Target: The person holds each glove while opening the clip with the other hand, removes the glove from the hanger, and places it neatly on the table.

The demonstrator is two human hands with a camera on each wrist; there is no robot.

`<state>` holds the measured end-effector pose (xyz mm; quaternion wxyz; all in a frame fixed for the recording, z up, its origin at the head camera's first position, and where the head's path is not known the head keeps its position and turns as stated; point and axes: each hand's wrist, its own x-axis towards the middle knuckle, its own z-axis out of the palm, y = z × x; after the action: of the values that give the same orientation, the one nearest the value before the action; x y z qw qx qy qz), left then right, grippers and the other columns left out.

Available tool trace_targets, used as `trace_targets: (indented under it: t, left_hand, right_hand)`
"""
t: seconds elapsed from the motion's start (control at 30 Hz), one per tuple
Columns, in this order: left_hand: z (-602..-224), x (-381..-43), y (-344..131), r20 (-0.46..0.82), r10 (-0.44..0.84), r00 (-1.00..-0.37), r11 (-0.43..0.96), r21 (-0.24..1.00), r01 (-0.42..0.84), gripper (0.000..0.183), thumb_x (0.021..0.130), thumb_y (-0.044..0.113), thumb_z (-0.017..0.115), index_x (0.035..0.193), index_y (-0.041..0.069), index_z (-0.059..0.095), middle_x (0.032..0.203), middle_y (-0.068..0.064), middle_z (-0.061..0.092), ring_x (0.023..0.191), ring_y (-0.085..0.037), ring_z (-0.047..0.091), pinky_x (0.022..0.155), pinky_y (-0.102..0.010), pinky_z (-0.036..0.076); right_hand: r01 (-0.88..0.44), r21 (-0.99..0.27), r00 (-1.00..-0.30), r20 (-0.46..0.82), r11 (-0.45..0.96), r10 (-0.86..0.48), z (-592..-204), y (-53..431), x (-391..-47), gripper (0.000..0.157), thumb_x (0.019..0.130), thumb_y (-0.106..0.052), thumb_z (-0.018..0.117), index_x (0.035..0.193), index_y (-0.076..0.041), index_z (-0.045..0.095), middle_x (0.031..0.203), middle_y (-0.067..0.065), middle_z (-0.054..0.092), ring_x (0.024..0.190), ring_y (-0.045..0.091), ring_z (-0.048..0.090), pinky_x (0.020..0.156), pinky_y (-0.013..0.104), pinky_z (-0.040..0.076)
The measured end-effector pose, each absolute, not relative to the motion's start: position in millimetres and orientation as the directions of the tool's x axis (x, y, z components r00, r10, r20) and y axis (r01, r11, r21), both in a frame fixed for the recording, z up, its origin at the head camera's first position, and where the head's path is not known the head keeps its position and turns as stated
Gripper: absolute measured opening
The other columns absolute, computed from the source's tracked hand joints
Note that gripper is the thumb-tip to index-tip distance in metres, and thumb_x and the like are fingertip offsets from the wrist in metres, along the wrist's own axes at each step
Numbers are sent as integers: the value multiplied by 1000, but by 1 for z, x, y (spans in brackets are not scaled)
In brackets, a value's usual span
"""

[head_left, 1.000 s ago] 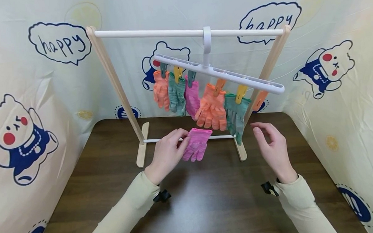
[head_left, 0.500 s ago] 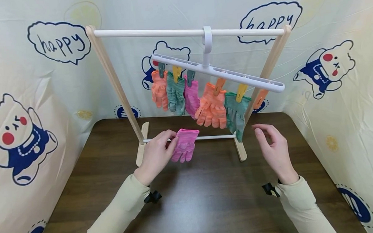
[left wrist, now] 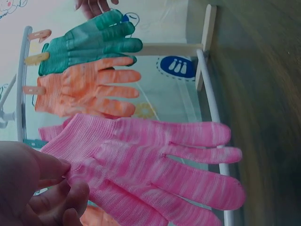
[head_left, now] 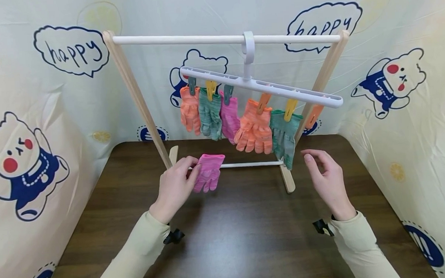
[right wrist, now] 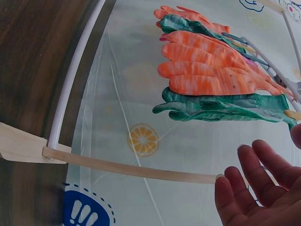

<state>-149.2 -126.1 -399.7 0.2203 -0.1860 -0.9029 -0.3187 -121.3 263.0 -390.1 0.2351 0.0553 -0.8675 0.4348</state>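
Observation:
My left hand (head_left: 175, 187) pinches a small pink knit glove (head_left: 209, 172) by its cuff edge; the left wrist view shows thumb and fingertip on the cuff, with the glove's fingers (left wrist: 202, 155) spread away. My right hand (head_left: 327, 178) is raised with loosely bent fingers and holds nothing. It is nearest to a green glove (head_left: 286, 136) and an orange clothespin (head_left: 313, 116) with no glove in it. Both hang from a white clip hanger (head_left: 279, 89). Farther left on it are an orange glove (head_left: 254, 129), a pink glove (head_left: 229, 118) and two more gloves, each clipped.
The hanger hooks over the white top rod (head_left: 182, 39) of a wooden rack (head_left: 136, 93), tilted in the head view. A lower white rod (head_left: 250, 164) joins the rack's feet. Below lies a dark wooden table (head_left: 226, 241), with printed cloth (head_left: 70, 99) around it.
My left hand has moved left, carrying the pink glove with it. The right hand has stayed almost in place. The hanger has swung slightly.

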Motion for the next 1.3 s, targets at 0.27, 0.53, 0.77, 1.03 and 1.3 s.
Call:
trace_targets:
  t: [0.27,0.53,0.77,1.03,1.3]
  left_hand:
    - [-405,-148,-142,511,169,-843,747,492,447,11,98,16,73,106,8,71,90,-7,73,71,-21,70,58,-39,55]
    - [-407,-149,-155,513,152,-845,768,477,427,12,98,13,73,107,6,71,91,-10,73,69,-22,69,56,-39,55]
    - [-410,-146,-168,524,124,-842,796,455,400,11,97,9,73,106,4,71,90,-12,72,63,-22,63,51,-33,46]
    - [-407,-144,-183,522,73,-850,812,463,354,14,95,6,74,108,2,71,90,-15,72,65,-24,63,53,-35,49]
    - [-403,-144,-196,533,36,-845,822,465,328,15,96,7,74,108,1,70,90,-16,71,64,-25,62,52,-35,47]
  right_hand:
    - [-303,-728,-882,458,616,107,-391,261,-120,27,109,-21,56,122,-3,71,119,12,70,96,1,57,82,17,42]
    - [-293,-736,-890,443,610,107,-392,261,-118,26,109,-21,56,122,-4,71,120,12,70,96,1,56,83,18,42]
    - [-295,-734,-892,442,612,100,-394,264,-119,26,109,-21,55,121,-4,71,118,13,70,94,2,55,81,18,42]
    - [-287,-730,-895,435,620,97,-394,263,-119,27,109,-22,54,121,-5,72,118,12,71,92,4,54,78,19,41]
    - [-277,-732,-900,424,622,99,-396,263,-120,28,110,-23,54,121,-5,72,119,12,71,94,2,54,82,20,42]
